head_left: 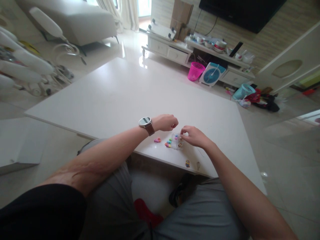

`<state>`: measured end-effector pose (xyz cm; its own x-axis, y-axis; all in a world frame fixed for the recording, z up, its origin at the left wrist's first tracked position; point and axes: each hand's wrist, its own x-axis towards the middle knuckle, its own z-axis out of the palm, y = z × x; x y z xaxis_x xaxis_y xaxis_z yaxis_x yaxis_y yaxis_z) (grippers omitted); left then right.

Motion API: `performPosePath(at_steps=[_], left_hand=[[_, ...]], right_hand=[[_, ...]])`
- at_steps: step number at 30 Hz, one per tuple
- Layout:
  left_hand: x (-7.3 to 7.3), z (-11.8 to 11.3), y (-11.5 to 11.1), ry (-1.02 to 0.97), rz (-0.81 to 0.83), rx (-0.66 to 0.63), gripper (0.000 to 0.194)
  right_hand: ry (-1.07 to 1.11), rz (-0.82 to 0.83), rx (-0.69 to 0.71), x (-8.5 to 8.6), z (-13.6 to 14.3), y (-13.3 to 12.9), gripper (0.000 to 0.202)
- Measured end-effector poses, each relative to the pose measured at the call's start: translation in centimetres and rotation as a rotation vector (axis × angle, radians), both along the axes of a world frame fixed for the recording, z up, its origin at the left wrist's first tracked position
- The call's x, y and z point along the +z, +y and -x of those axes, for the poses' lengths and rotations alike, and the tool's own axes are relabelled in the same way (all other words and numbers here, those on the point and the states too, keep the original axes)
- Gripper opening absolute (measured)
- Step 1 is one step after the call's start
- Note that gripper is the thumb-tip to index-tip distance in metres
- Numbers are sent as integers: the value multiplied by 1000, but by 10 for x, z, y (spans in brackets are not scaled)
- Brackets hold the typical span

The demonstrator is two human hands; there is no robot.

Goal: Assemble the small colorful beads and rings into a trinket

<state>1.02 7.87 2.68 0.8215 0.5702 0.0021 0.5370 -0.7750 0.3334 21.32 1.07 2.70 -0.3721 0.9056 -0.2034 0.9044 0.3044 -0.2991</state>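
Observation:
A small clear compartment box (175,145) lies near the table's front edge with a few colourful pieces and tan ring-like pieces in it. My right hand (193,136) is at its right far corner, fingers curled in a pinch; what they hold, if anything, is too small to make out. My left hand (166,122) is closed above the table, just beyond the box, with its fingertips mostly hidden. Left of the box are small bright pieces (168,144) and a pink and orange cluster (157,140). A yellow and blue cartoon-figure piece (187,163) lies nearer me.
The white table (140,90) reaches far ahead. A small greyish item (198,165) lies by its front edge. Beyond stand a pink basket (196,71), a blue and white fan (212,75), a turquoise basket (243,91) and a TV cabinet (176,55). White chairs (32,63) are left.

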Motion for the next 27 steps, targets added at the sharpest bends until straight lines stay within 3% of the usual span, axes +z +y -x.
performPosePath(at_steps=[6,27], left_hand=[[6,-1,-3,59,2,12,21],[0,1,0,42,-6,3,22]], right_hand=[[-19,61,-37,2,1,0,30],[12,69,-42,3,0,0,22]])
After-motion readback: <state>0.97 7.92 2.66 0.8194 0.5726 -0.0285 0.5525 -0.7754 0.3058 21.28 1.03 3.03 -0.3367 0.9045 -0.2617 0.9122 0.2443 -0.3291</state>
